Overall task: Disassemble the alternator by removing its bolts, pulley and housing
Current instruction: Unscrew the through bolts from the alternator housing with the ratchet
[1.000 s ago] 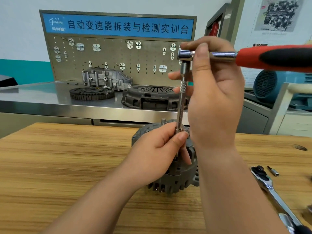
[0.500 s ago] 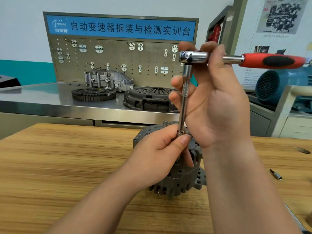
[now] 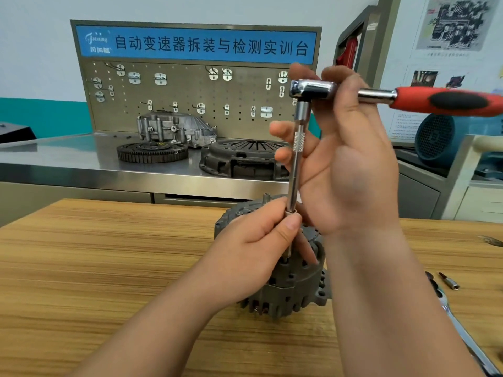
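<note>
1. Closest to the camera is the wooden table (image 3: 95, 281). Both bare forearms reach out over it.
2. Off to the right on the table there's a second ratchet wrench (image 3: 468, 341), partly hidden behind the right forearm. A small bit (image 3: 449, 281) lies just beside its head.
3. The left hand (image 3: 258, 251) sits on top of the alternator. Thumb and fingers pinch the bottom end of the extension bar (image 3: 296, 170).
4. The alternator (image 3: 294, 289) stands on the table pretty much dead centre, with its vent slots around the side. The hand covers most of the top, so I can't tell what the tool's tip sits on.
5. The extension bar stands nearly upright, from the left hand's pinch up to the ratchet head.
6. The right hand (image 3: 351, 164) is up high, with its fingers curled around the head end of the ratchet (image 3: 446, 100). The red and black handle sticks out to the right, roughly level.
7. Behind the table is a steel bench (image 3: 68, 164) carrying a toothed ring gear (image 3: 152, 153), a clutch cover (image 3: 242, 159) and an aluminium casing (image 3: 174, 129).
8. At the back of the bench is a pegboard (image 3: 177, 96) with hooks and a blue sign (image 3: 196, 44) in Chinese.
9. Far right there's a blue motor (image 3: 435, 137), with posters (image 3: 457, 20) on the wall.
</note>
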